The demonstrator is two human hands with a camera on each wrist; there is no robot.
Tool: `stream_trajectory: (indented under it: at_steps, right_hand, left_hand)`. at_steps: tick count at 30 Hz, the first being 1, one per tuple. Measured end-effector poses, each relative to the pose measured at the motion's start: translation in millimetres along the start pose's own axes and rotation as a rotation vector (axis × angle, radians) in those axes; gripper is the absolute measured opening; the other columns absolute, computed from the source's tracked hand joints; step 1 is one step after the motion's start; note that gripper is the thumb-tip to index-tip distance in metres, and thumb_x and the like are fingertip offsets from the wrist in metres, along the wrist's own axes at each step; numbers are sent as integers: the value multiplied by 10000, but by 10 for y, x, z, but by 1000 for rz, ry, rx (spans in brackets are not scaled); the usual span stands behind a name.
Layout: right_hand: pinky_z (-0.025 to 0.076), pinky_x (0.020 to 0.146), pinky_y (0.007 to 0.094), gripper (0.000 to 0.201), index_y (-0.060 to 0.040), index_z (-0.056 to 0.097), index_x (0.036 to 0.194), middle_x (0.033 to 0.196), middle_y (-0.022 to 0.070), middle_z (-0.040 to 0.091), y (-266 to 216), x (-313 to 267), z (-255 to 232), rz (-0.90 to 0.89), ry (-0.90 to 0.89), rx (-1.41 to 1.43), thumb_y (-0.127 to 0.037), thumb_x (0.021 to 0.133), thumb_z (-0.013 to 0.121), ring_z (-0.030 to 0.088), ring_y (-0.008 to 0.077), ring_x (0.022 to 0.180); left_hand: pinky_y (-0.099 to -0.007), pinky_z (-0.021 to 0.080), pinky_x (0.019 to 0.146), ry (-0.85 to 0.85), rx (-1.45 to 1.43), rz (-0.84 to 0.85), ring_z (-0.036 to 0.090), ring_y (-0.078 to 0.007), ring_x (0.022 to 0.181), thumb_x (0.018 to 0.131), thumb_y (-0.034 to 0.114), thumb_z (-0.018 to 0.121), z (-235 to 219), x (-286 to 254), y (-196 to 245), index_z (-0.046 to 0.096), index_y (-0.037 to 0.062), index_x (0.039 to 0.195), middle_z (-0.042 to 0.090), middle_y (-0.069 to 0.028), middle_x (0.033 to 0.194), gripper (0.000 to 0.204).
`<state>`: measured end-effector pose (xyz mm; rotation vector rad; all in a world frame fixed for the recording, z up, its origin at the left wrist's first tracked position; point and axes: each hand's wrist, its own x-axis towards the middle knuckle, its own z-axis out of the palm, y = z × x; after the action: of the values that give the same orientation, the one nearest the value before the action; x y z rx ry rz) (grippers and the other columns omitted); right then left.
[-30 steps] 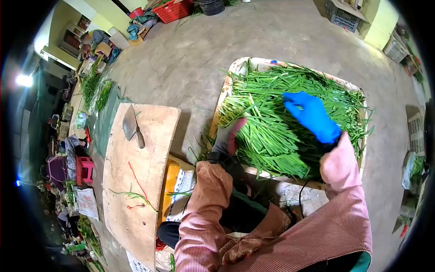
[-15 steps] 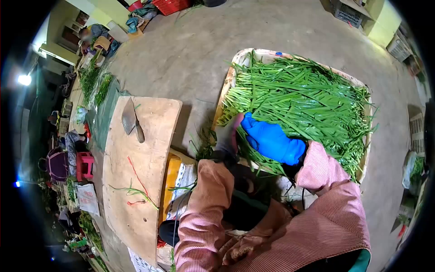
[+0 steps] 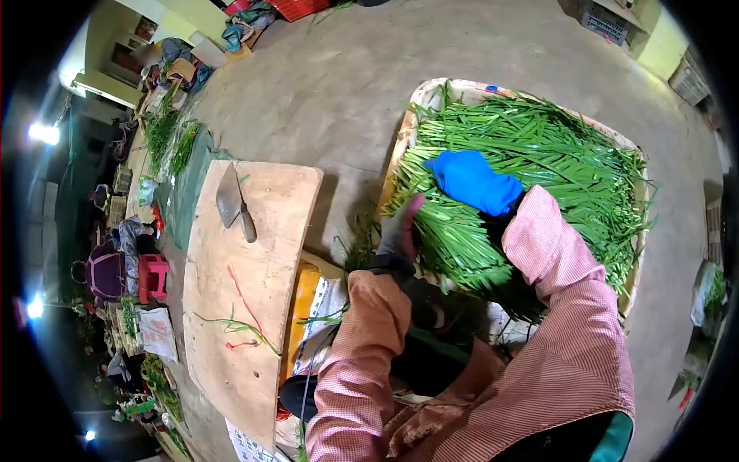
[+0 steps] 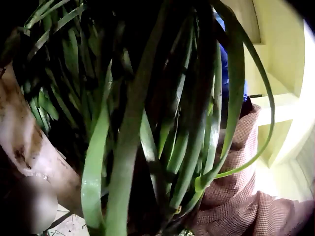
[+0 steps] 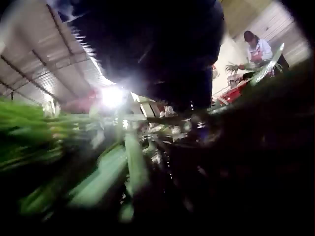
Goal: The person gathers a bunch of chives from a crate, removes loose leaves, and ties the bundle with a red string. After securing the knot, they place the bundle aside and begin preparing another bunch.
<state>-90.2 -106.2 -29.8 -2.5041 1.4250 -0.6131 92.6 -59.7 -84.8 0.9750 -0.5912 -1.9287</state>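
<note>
A shallow, white-rimmed tub (image 3: 400, 154) is heaped with garlic chives (image 3: 554, 154), their pale stalk ends mostly toward the left. At its near left side my left hand (image 3: 399, 231), in a grey and pink glove, grips a bunch of garlic chives (image 3: 466, 250) whose leaves fan out to the right. Long drooping leaves (image 4: 128, 132) fill the left wrist view and hide that hand. My right hand (image 3: 473, 183), in a blue glove, is over the pale stalks just beyond the bunch, its fingertips hidden. The right wrist view is dark and blurred, with leaves (image 5: 108, 172) close below.
On the left stands a wooden board (image 3: 254, 200) bearing a trowel-like blade with a handle (image 3: 231, 202), red string (image 3: 245, 296) and loose green leaves. A yellow box (image 3: 302, 296) sits under its edge. Farther left are a red stool (image 3: 154, 277) and people among vegetables.
My right hand came in from over the heap to beside my left hand, then moved away over the stalks farther up. My left hand keeps its grip on the bunch.
</note>
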Motion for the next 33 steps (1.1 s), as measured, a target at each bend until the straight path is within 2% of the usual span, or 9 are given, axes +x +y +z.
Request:
stream_trajectory:
  at_steps: [3, 9, 12, 15, 21, 23, 27, 30, 33]
  right_hand:
    - [463, 579, 427, 289, -142, 624, 1032, 750, 167, 610, -23, -28, 194, -2, -5, 30, -132, 769, 503, 587, 335, 666]
    - [483, 618, 365, 203, -88, 643, 957, 803, 174, 620, -48, -178, 94, 146, -33, 311, -142, 782, 558, 607, 300, 682]
    - [449, 564, 347, 153, -67, 619, 780, 689, 151, 576, -119, -300, -36, 167, 13, 704, -212, 801, 575, 534, 300, 574]
    - [454, 568, 340, 155, -69, 620, 774, 695, 149, 583, -174, -385, -155, 79, 35, 672, -212, 806, 572, 547, 295, 583]
    - [471, 599, 329, 228, -67, 624, 781, 696, 119, 606, -313, -586, -585, 304, 65, 470, -290, 750, 658, 586, 260, 613]
    - [482, 615, 327, 248, -86, 647, 859, 718, 111, 620, -362, -642, -699, 347, -45, 295, -310, 755, 659, 601, 270, 643]
    - [467, 697, 385, 398, -48, 589, 976, 853, 151, 612, -546, -867, -931, 217, 320, 864, -359, 744, 678, 597, 328, 793]
    - [459, 748, 358, 616, -21, 490, 1136, 968, 176, 581, -744, -976, -1084, -10, 466, 647, -354, 681, 737, 578, 329, 892]
    - [449, 794, 343, 897, -15, 340, 1280, 1080, 201, 541, -913, -1005, -1453, -26, 363, 611, -385, 593, 782, 551, 332, 974]
  left_hand:
    - [-335, 473, 759, 44, -147, -83, 577, -185, 846, 685, 219, 745, -20, 16, 16, 547, 33, 1105, 596, -50, 985, 501]
    - [-331, 465, 790, -140, -202, -165, 566, -172, 921, 716, 206, 712, 326, -190, 295, 532, 48, 1139, 589, -39, 1018, 487]
    - [-301, 456, 792, -79, 26, -39, 562, -157, 915, 682, 138, 730, 479, -335, 375, 529, 43, 1141, 588, -48, 1019, 510]
    - [-276, 448, 789, -70, 128, 186, 557, -135, 908, 675, 90, 729, 686, -501, 374, 536, 33, 1130, 590, -46, 1017, 498]
    - [-250, 446, 782, -73, 225, 328, 551, -119, 886, 720, 47, 681, 978, -703, 363, 554, 9, 1094, 587, -28, 987, 397]
    - [-242, 446, 780, -56, 177, 364, 552, -123, 892, 741, 52, 666, 1004, -724, 348, 550, 5, 1109, 585, -36, 1009, 390]
    - [-274, 439, 803, -24, 316, 405, 547, -139, 897, 834, 117, 571, 1365, -892, 588, 520, 10, 1132, 582, -70, 1038, 321]
    - [-285, 442, 802, -42, 188, 362, 552, -147, 889, 854, 142, 552, 1532, -862, 748, 530, 0, 1101, 583, -81, 1031, 286]
    - [-278, 441, 827, -109, 451, 649, 555, -157, 930, 883, 151, 510, 1798, -950, 903, 531, -27, 1114, 577, -98, 1046, 293]
